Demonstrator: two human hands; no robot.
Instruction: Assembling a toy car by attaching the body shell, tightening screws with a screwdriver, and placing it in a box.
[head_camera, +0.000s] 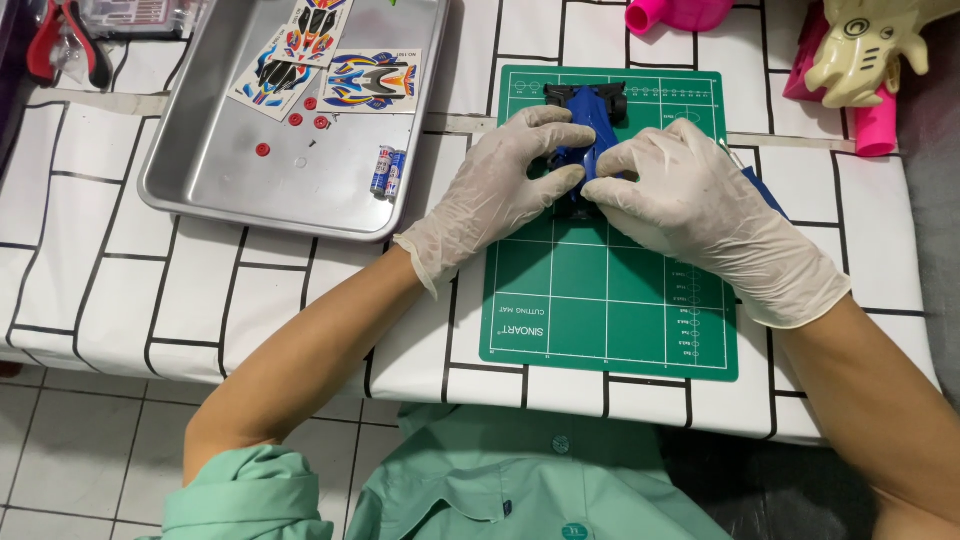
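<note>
A small blue toy car (588, 125) with black wheels rests on the far half of a green cutting mat (610, 300). Both my hands wear pale gloves. From the left, my left hand (500, 190) closes its fingers over the car's side. My right hand (690, 200) grips the car from the right, its fingers pressed on the blue body. Most of the car's near end is hidden under my fingers.
A metal tray (215, 165) at the left holds sticker sheets (370, 80), several small red wheels (300, 115) and two batteries (388, 172). Red-handled pliers (65, 45) lie at the far left. Pink and cream toys (860, 60) stand at the far right. The table's front edge is near my body.
</note>
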